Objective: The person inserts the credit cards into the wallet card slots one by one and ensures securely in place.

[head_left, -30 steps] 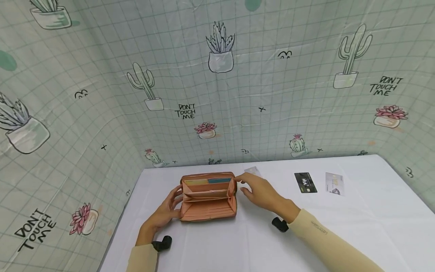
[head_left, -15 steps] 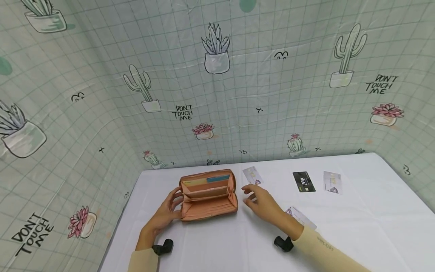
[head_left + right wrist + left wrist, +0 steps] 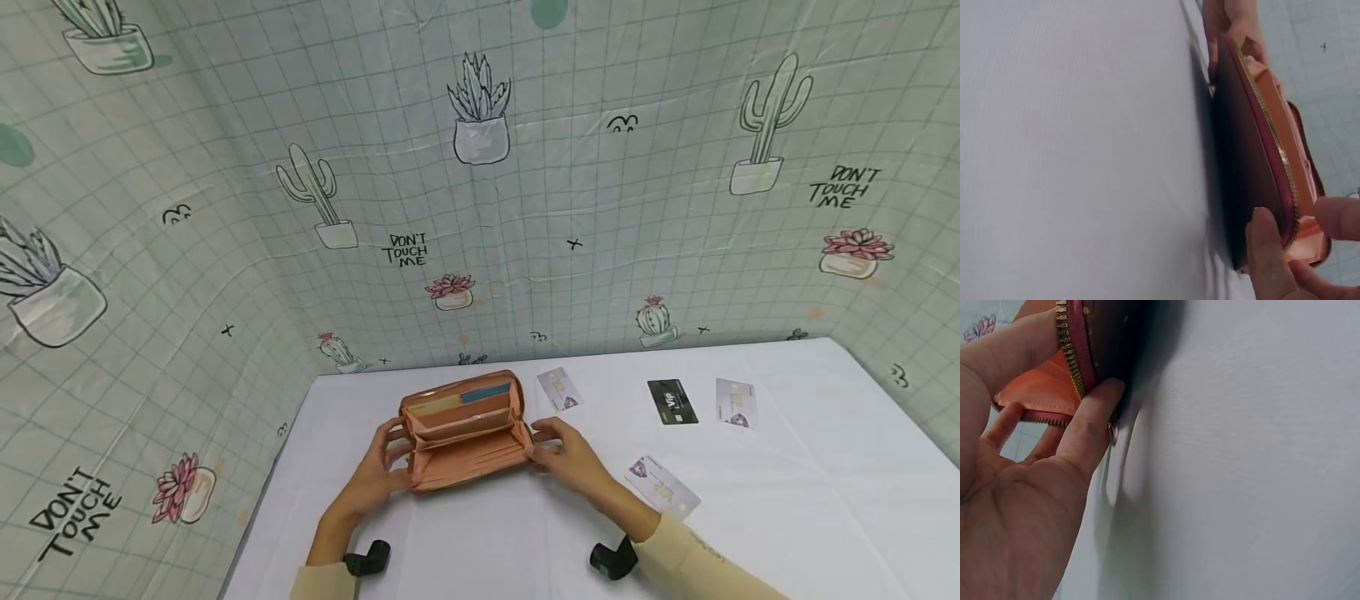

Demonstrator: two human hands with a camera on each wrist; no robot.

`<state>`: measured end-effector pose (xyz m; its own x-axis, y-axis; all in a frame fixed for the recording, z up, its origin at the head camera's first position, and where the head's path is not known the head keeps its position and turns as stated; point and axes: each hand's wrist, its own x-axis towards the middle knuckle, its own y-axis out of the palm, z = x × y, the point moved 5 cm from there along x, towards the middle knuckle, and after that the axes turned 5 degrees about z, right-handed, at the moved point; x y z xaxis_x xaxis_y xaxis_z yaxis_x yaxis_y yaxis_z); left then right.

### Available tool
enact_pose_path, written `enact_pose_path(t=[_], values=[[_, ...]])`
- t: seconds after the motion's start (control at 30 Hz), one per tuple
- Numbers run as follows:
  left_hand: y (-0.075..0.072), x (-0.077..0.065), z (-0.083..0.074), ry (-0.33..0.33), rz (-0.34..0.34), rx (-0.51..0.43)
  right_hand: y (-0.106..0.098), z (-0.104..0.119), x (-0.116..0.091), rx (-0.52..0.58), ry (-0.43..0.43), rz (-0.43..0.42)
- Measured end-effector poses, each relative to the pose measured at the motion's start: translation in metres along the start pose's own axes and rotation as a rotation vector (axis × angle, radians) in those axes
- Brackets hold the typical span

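Note:
An unzipped zip-around wallet (image 3: 472,463) stands open on the white table, its orange-tan lining and pleated pockets facing up. A yellow card (image 3: 435,407) and a blue card (image 3: 486,392) show in its back slots. My left hand (image 3: 371,482) grips the left side, thumb at the front corner and fingers behind. In the left wrist view, the thumb presses the dark outer cover (image 3: 1107,337) beside the gold zip teeth (image 3: 1070,359). At the right end, my right hand (image 3: 579,468) holds the near corner. The right wrist view shows fingers (image 3: 1266,256) on both sides of the zipped edge.
Loose cards lie flat to the right: a silver card (image 3: 559,389) behind the wallet, a black VIP card (image 3: 672,402), another silver card (image 3: 737,403) at far right, and a silver card (image 3: 663,487) near the right forearm. A cactus-print cloth (image 3: 525,208) rises behind the table.
My right hand left the wallet's upper right edge, drew back, then came to its lower right corner. The wallet has turned slightly, its right end farther back. The card near the forearm came into view.

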<state>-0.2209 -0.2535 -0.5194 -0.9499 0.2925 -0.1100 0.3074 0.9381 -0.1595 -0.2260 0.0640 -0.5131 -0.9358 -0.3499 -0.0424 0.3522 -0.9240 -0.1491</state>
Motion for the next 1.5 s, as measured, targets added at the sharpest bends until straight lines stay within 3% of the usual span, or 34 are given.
enact_pose_path(t=[0.2,0.43,0.77,1.13,1.5], values=[[0.002,-0.004,-0.003,-0.003,-0.002,0.07,0.001,-0.005,0.002,0.116,0.069,-0.054],[-0.004,-0.005,-0.012,0.021,-0.112,0.161,0.003,-0.009,0.003,0.266,0.127,-0.041],[-0.005,0.009,-0.022,0.073,-0.213,0.047,0.002,-0.011,0.005,0.29,0.137,-0.019],[-0.001,0.021,-0.024,0.087,-0.315,0.127,0.002,-0.009,0.007,0.317,0.133,-0.049],[0.001,0.012,-0.025,0.055,-0.324,0.139,-0.004,-0.006,0.018,0.386,0.094,-0.151]])
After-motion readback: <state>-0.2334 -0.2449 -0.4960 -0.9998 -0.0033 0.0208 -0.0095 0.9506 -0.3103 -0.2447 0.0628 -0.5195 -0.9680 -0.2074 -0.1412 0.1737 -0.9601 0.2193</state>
